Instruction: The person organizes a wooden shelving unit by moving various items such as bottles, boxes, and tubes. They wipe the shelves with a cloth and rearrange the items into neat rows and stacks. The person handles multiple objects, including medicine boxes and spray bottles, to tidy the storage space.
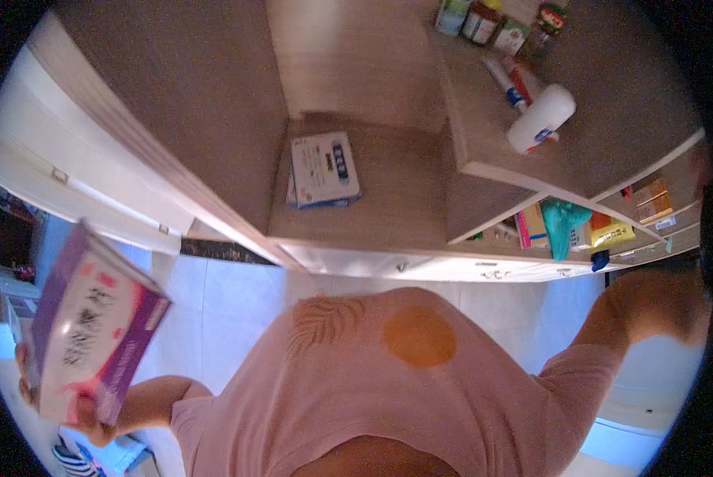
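Observation:
At the far left my left hand point(90, 417) is closed around the lower edge of a purple and white box point(86, 334) with pink patterning. The box is held up and tilted, its printed front facing me. My right arm point(650, 306) stretches out to the right rim, beside the shelves. The right hand itself is lost past the dark edge, so its fingers do not show. In front of me, a small stack of flat white and blue boxes point(324, 168) lies in the open shelf compartment point(400, 207).
A white bottle point(542, 119) and a tube point(506, 83) lie on the upper right shelf, with several jars point(481, 22) behind. Lower compartments hold a teal plastic bag point(565, 226), a yellow packet point(612, 232) and cartons point(653, 199). White drawers point(444, 265) run beneath. A cabinet side panel point(173, 103) rises at left.

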A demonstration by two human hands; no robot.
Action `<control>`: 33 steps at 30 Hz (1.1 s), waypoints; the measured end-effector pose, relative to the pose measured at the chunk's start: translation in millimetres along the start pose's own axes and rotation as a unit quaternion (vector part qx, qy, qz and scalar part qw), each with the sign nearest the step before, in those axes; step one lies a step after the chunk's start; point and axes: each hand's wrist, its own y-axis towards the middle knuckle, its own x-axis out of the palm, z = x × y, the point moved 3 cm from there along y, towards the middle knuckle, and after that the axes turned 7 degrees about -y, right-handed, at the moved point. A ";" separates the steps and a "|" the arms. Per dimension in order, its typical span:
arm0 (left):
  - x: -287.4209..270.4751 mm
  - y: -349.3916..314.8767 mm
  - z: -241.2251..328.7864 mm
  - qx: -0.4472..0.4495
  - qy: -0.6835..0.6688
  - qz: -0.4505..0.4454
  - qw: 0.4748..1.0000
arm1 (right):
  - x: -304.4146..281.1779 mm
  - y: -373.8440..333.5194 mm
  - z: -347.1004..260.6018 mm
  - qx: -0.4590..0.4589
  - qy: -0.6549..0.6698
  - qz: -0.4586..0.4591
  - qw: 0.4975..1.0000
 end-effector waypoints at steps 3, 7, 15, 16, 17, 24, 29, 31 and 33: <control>10.0 -43.2 1.1 -0.103 0.001 -0.086 0.991 | 95.0 -25.2 14.8 0.019 0.211 -0.167 0.963; 34.8 -65.1 -30.8 -0.202 -0.037 -0.386 0.899 | 254.4 -45.3 6.2 0.239 0.273 -0.395 0.844; 67.3 -121.0 -48.1 -0.292 -0.064 -0.549 0.781 | 514.8 -33.3 68.7 0.508 0.442 -0.265 0.690; 70.4 -128.6 -46.1 -0.296 -0.049 -0.560 0.773 | 527.0 -32.8 63.9 0.523 0.494 -0.223 0.658; 70.4 -134.7 -45.5 -0.299 -0.034 -0.568 0.766 | 535.7 -27.2 56.6 0.534 0.542 -0.181 0.624; 54.0 -174.9 -52.1 -0.366 -0.050 -0.526 0.766 | 525.9 1.6 44.5 0.561 0.605 -0.165 0.541; 64.2 -195.3 -59.3 -0.361 -0.075 -0.481 0.796 | 527.7 -13.2 53.6 0.510 0.716 -0.101 0.466; 74.7 -209.9 -64.8 -0.349 -0.040 -0.452 0.820 | 512.2 -25.5 68.7 0.506 0.753 -0.043 0.420; 79.7 -243.3 -81.3 -0.369 -0.016 -0.373 0.851 | 473.2 -34.9 75.8 0.592 0.704 0.004 0.392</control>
